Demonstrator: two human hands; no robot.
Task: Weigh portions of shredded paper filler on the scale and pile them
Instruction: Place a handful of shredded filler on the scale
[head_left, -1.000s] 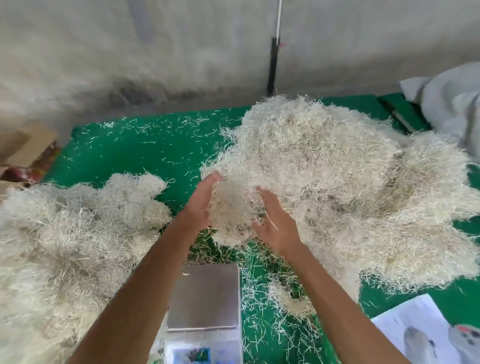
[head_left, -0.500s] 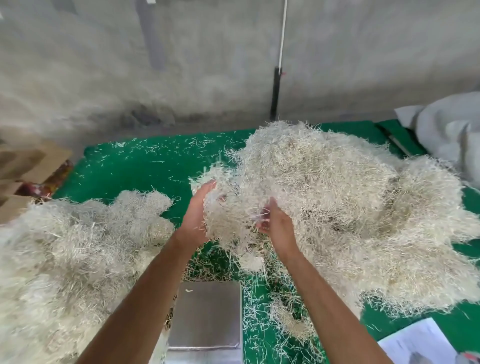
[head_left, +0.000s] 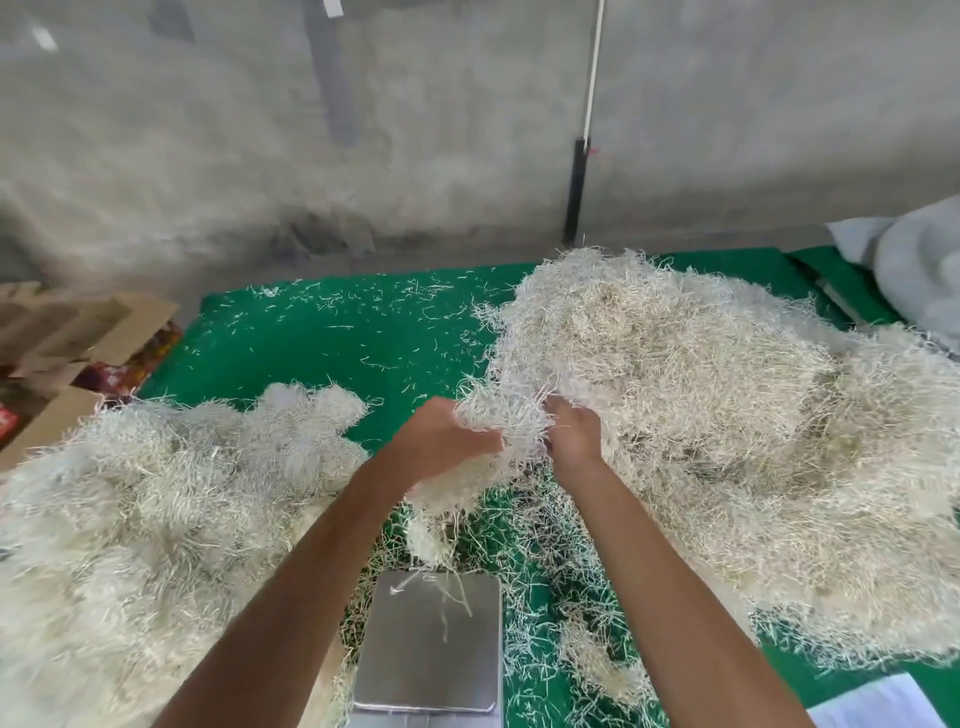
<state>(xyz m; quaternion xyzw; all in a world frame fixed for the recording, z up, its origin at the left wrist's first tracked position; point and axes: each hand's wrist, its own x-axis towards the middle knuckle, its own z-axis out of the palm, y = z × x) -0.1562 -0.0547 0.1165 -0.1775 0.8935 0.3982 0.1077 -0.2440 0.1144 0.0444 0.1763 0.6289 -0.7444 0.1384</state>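
Both hands, the left hand (head_left: 444, 441) and right hand (head_left: 574, 434), clutch a clump of shredded paper (head_left: 493, 457) above a steel scale (head_left: 434, 642) at the near edge of a green worktop (head_left: 332, 338), between two large heaps, against a bare grey wall (head_left: 415, 130).

Soft even daylight, no harsh shadows or glare. Motion blur smears wall (head_left: 208, 156) and left filler pile (head_left: 130, 519). Wide-angle bending at edges.
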